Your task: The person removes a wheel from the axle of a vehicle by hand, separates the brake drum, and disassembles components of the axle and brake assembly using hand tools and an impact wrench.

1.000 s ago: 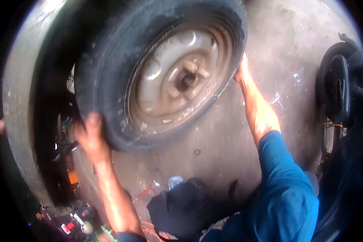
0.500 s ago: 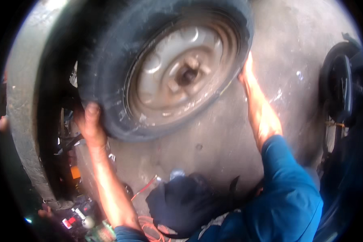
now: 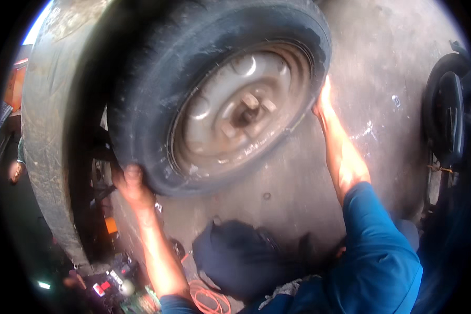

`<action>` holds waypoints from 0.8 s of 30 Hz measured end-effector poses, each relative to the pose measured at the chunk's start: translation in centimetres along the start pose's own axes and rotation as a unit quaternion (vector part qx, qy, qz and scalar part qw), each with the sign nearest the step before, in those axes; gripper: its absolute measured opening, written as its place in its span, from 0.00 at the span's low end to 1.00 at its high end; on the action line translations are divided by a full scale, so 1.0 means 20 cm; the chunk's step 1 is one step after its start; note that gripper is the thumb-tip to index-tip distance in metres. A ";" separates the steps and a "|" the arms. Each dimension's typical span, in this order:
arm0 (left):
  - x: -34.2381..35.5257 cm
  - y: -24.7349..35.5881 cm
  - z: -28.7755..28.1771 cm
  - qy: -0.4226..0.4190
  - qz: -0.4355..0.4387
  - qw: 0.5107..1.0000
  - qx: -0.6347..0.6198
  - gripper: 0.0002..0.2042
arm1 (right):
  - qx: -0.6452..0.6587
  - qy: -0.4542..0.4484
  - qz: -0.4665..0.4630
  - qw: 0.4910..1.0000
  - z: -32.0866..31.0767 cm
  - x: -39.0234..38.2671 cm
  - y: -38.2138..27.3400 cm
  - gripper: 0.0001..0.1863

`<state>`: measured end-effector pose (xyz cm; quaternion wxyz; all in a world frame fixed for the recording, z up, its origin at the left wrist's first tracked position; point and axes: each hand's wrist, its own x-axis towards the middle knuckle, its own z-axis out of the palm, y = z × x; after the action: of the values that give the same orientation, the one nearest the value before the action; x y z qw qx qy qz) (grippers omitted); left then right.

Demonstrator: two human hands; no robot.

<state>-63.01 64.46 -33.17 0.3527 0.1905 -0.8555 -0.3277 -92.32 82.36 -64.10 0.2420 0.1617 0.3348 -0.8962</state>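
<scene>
A car wheel, its black tyre (image 3: 146, 112) mounted on a worn silver steel rim (image 3: 206, 131), fills the upper middle and stands tilted. Several nut-like lugs surround the hole at its centre. My left hand (image 3: 136, 189) grips the tyre's lower left edge, thumb on the near side and fingers mostly hidden. At the right edge of the tyre, my right hand (image 3: 323, 99) presses against it, its fingers partly behind the rubber. Left of the wheel, a dusty vehicle body panel (image 3: 47, 131) curves around a dark wheel arch. Whether the wheel touches anything behind it is hidden.
Orange hose (image 3: 209, 299) lies coiled on the grey floor (image 3: 371, 68) near my dark-clothed leg (image 3: 240, 256). Small cluttered items, one red and white (image 3: 102, 288), lie lower left. A dark wheeled vehicle (image 3: 447, 110) stands far right. Another person's hand (image 3: 17, 171) shows far left.
The wheel and both my hands sit slightly lower and further right in view. The body panel has shifted right too, more than the wheel, so the gap between them looks narrower.
</scene>
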 end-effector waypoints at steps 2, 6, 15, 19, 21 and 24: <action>-0.06 -0.07 -0.09 0.020 0.013 0.998 0.065 0.33 | 0.005 -0.006 0.036 0.999 -0.01 -0.05 0.03 0.34; 0.00 -0.08 -0.05 -0.018 -0.004 1.000 0.000 0.36 | -0.023 -0.012 -0.036 0.999 -0.02 0.02 0.03 0.36; -0.09 -0.03 -0.02 0.020 -0.074 0.996 -0.039 0.34 | 0.008 -0.095 0.001 0.995 -0.02 0.10 0.02 0.37; -0.07 0.10 0.07 0.012 -0.040 0.995 -0.086 0.37 | 0.174 -0.197 0.120 0.957 -0.29 0.43 0.12 0.31; -0.09 -0.02 -0.06 0.030 -0.043 0.998 -0.027 0.34 | 0.118 -0.148 0.122 0.974 -0.04 0.18 0.06 0.33; -0.04 -0.14 -0.14 0.038 -0.050 0.997 0.034 0.32 | 0.011 -0.049 0.044 0.998 0.04 0.00 0.00 0.37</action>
<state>-60.12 61.60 -34.00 0.3613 0.2578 -0.8415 -0.3079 -92.38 81.82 -63.38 0.2958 0.1347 0.3049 -0.8952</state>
